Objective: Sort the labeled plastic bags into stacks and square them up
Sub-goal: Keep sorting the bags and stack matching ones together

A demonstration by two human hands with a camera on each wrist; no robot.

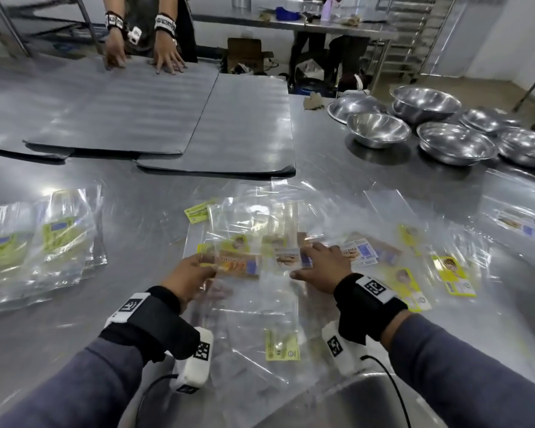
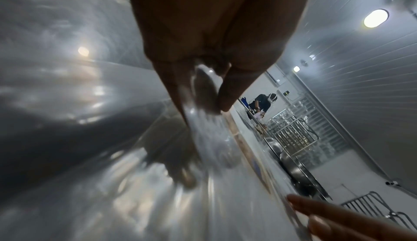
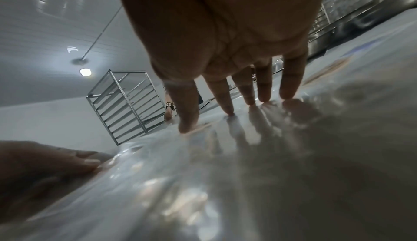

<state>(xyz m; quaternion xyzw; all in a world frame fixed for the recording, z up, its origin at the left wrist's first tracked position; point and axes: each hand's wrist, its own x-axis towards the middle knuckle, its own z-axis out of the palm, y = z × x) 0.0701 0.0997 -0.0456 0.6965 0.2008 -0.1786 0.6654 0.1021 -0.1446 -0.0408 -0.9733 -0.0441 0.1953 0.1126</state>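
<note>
Clear bags [image 1: 250, 230] with bright labels lie flat in a messy, overlapping pile at the middle of the frame. One with an orange label [image 1: 238, 264] sits on top, near the front. A neater stack [image 1: 44, 242] with green labels lies at the left edge. More bags [image 1: 439, 257] with yellow labels are spread loosely at the right.

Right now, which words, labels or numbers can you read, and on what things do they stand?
"KEK KANDAR", roughly: yellow label on a bag behind the pile.
"LENGA", partly covered: white label beside the right hand.
"KE", cut off: yellow label on the near bag.
Orange label by the left hand: upside down, too blurred.
Other labels: too small.
Wrist views: no text.
</note>
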